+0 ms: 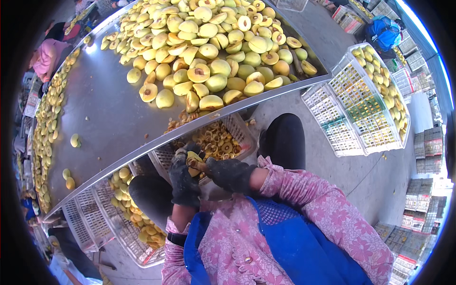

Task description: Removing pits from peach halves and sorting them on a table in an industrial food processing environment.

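Observation:
Both my hands wear dark gloves and meet above a white plastic crate (245, 133) of cut yellow fruit pieces, just below the metal table's edge. My left hand (185, 176) is closed around a yellow-green fruit (194, 158). My right hand (229, 172) grips a brown handle (200, 166), which points at the fruit; the tool's working end is hidden. Beyond my hands, a large heap of halved and whole yellow-green fruit (208, 51) lies on the metal table (107, 103). Some halves show a brown pit or hollow.
A white crate of fruit (139, 245) stands beside my left knee, and stacked crates (370, 114) stand at right. A row of fruit (48, 128) lines the table's far left side. People work at the left, one in a pink top (50, 53). More crates (429, 142) are stacked far right.

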`<act>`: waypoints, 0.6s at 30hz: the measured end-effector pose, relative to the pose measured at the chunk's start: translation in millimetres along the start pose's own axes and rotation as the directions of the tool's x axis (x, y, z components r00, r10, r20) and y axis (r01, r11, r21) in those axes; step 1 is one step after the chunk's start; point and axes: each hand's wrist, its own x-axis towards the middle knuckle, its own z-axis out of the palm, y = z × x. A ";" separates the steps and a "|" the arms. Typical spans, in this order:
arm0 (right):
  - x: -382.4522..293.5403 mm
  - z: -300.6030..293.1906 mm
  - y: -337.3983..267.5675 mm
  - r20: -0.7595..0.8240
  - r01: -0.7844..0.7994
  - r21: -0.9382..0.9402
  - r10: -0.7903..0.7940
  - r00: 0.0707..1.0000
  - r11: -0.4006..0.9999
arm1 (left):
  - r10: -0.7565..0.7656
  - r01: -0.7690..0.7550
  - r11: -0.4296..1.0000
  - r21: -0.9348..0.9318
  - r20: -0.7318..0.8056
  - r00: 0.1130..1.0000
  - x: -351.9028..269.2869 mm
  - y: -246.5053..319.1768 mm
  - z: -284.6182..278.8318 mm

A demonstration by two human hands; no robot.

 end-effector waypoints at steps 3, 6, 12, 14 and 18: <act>1.5 1.9 7.8 -0.008 0.137 -0.130 -0.139 0.990 0.982 | 0.059 -0.060 0.963 0.263 0.013 0.998 -2.0 2.1 1.9; 8.7 5.3 6.6 -0.008 0.203 -0.193 -0.209 0.978 0.960 | -0.082 0.091 0.994 0.053 -0.145 0.986 -3.0 -1.1 3.2; 12.2 0.8 -8.6 0.224 -0.176 0.104 0.150 0.963 0.979 | 0.141 -0.138 0.921 0.364 0.019 0.990 4.4 -14.9 -25.5; 19.3 23.4 15.9 -0.039 0.090 -0.116 -0.095 0.995 0.989 | -0.048 0.045 0.998 -0.043 -0.056 0.997 3.1 -12.9 -21.7; 21.5 23.3 17.3 -0.096 0.183 -0.163 -0.200 0.975 0.970 | -0.030 0.009 0.982 -0.190 -0.107 0.994 7.7 -13.9 -17.9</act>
